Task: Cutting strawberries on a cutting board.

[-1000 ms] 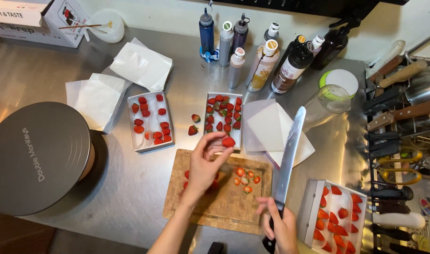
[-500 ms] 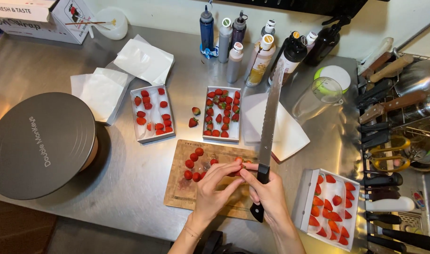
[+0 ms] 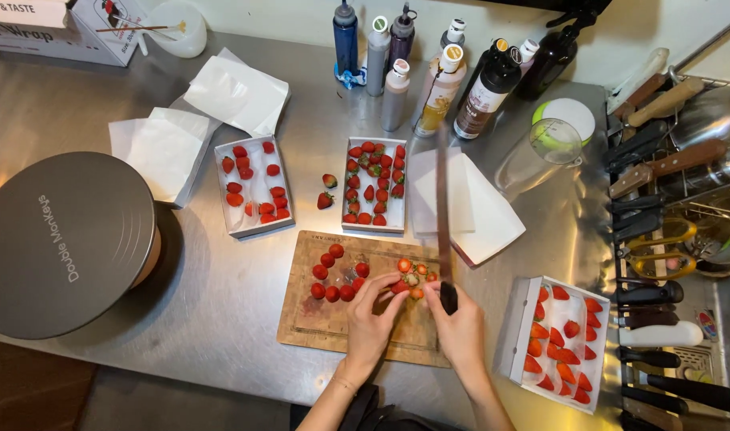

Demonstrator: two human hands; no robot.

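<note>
My left hand (image 3: 373,318) rests on the wooden cutting board (image 3: 309,329) and pinches a strawberry (image 3: 399,286) at its fingertips. My right hand (image 3: 458,329) grips the black handle of a long knife (image 3: 442,206), whose blade points away from me over the board and the white paper. Hulled strawberries (image 3: 333,279) lie in a cluster on the board's left half. Cut green tops and bits (image 3: 413,273) sit beside the held berry.
Three white trays hold strawberries: one at the left (image 3: 255,185), one in the middle (image 3: 373,185), one at the right front (image 3: 558,342). Two loose berries (image 3: 326,191) lie between trays. Bottles (image 3: 429,72) line the back, a round grey lid (image 3: 61,239) sits left, a knife rack (image 3: 660,239) right.
My left hand drew back from the middle tray with a strawberry and set it on the board. The right hand swung the knife upright and brought it beside that berry.
</note>
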